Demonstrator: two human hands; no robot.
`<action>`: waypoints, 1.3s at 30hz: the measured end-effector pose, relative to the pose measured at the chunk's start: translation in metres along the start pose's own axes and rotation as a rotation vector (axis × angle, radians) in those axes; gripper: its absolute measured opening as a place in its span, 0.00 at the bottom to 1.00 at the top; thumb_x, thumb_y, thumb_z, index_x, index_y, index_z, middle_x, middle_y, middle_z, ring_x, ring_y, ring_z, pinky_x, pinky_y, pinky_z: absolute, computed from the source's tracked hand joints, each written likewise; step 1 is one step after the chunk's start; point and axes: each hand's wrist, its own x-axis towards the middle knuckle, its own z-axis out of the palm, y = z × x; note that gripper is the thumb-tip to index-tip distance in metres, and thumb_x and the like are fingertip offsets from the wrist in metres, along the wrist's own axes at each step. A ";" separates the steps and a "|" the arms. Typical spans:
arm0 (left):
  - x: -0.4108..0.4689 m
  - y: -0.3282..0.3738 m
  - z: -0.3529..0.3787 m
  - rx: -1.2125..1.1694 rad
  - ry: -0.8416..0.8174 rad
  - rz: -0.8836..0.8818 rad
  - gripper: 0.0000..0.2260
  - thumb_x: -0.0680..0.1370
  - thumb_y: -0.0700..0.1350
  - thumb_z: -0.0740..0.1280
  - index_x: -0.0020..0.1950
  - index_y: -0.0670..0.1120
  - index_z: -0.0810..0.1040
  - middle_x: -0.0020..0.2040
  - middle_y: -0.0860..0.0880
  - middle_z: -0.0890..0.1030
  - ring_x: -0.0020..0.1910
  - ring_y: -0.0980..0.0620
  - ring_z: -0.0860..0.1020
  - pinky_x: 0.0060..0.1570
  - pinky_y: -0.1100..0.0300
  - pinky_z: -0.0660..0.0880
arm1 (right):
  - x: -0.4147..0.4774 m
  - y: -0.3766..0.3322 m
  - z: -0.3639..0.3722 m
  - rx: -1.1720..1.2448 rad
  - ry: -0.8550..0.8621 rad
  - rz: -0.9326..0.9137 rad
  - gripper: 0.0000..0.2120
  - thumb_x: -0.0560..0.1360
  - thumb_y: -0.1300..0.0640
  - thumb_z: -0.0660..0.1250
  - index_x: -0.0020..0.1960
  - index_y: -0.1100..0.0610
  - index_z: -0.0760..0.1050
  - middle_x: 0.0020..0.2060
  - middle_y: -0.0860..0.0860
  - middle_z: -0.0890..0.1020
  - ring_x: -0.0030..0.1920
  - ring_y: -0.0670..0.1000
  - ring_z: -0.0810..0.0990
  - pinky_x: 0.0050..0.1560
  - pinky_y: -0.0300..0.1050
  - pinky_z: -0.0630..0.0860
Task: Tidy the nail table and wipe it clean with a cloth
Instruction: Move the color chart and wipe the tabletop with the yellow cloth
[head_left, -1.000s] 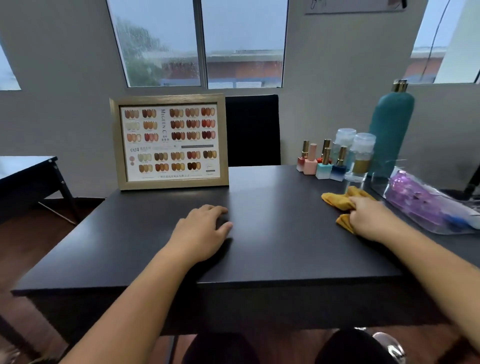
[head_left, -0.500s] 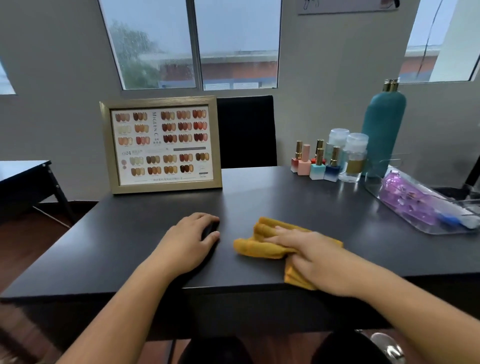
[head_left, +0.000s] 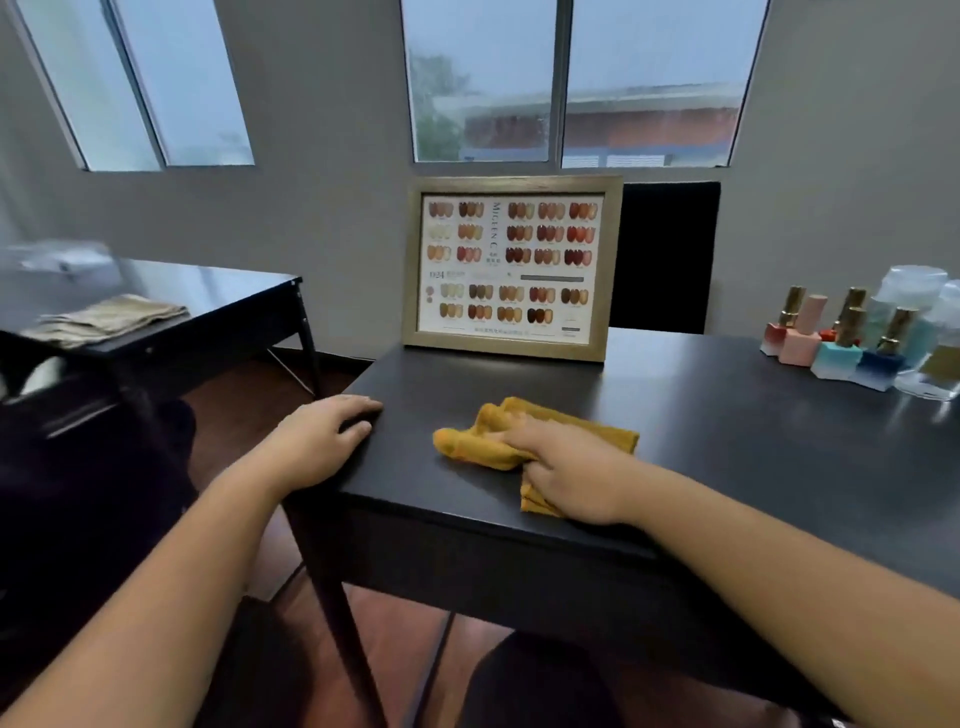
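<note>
At far left stands a second black side table (head_left: 218, 296), apart from the work table, with a folded beige cloth (head_left: 104, 319) lying on it and a blurred pale object behind that, too smeared to identify. The left hand (head_left: 322, 441) rests palm-down on the left edge of the matte black nail table (head_left: 727, 441), near its front corner, fingers loosely spread and holding nothing. Just right of it, but not touching, lies the crumpled mustard-yellow wiping cloth (head_left: 519, 431) on the tabletop near the front edge. The right hand (head_left: 571, 473) presses down on the cloth with fingers stretched out across it toward the left; part of the fabric bunches out from under the palm.

Behind the cloth, a wooden-framed nail colour sample chart (head_left: 511, 267) stands upright at the table's back edge. A black chair back (head_left: 665, 257) rises just right of the frame, behind the table. Further right, a cluster of small square nail polish bottles with gold caps (head_left: 831, 338) sits near the back, and beside them clear plastic bottles (head_left: 930, 322) are cut off by the picture's right edge.
</note>
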 end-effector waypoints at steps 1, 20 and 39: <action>-0.003 -0.005 -0.001 -0.021 0.012 0.002 0.16 0.80 0.44 0.60 0.68 0.50 0.72 0.69 0.51 0.72 0.69 0.51 0.68 0.69 0.57 0.62 | -0.005 -0.005 0.004 0.051 -0.039 -0.053 0.29 0.76 0.65 0.54 0.73 0.43 0.63 0.74 0.41 0.59 0.75 0.41 0.54 0.73 0.35 0.48; -0.011 0.012 0.002 -0.157 0.265 -0.074 0.17 0.80 0.48 0.59 0.67 0.47 0.71 0.68 0.48 0.73 0.67 0.49 0.69 0.67 0.53 0.65 | 0.019 -0.016 -0.003 0.241 0.081 0.011 0.25 0.79 0.45 0.58 0.74 0.43 0.59 0.76 0.44 0.57 0.75 0.44 0.53 0.76 0.46 0.48; -0.028 0.045 0.033 0.292 0.072 -0.412 0.28 0.77 0.63 0.47 0.75 0.53 0.55 0.77 0.40 0.52 0.75 0.37 0.48 0.71 0.41 0.48 | -0.034 0.036 -0.006 -0.049 0.132 0.276 0.27 0.80 0.43 0.51 0.77 0.47 0.51 0.77 0.49 0.55 0.77 0.47 0.50 0.76 0.46 0.44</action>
